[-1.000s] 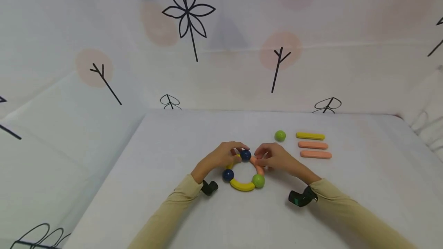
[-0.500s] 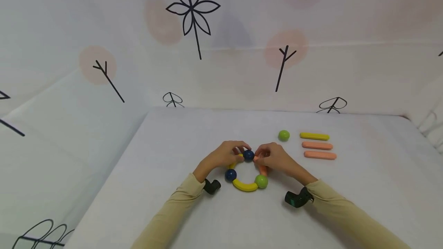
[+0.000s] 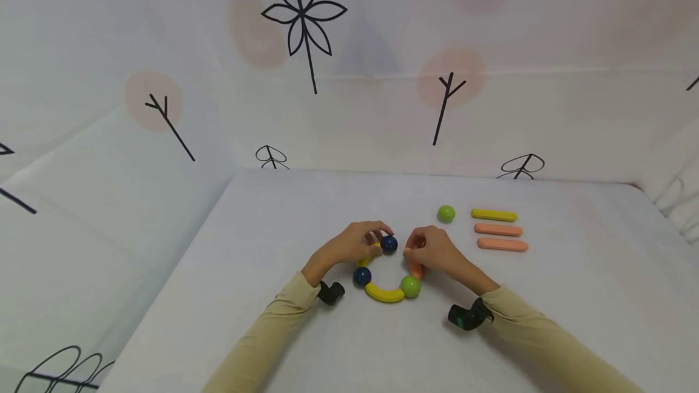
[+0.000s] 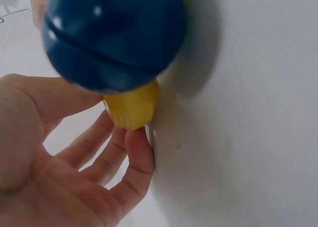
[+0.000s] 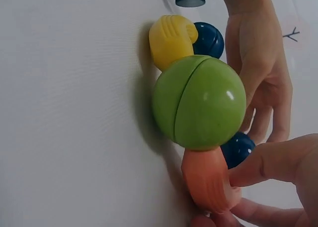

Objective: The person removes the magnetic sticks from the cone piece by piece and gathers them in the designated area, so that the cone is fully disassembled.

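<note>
Parted a moment ago from the glossy dark-blue ball point(image 3: 389, 244) on its left, the curved, plastic-looking orange rod point(image 5: 203, 177) sits pinched in my right hand point(image 3: 439, 255), arcing toward me to the glossy green ball point(image 3: 410, 287), while my left hand point(image 3: 349, 244), nearer the blue, grips its curved, plastic-looking yellow neighbour point(image 4: 133, 108).

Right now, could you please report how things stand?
Left hand holds curved yellow piece. Right hand pinches curved orange piece. Gap to far blue ball, nothing between.
</note>
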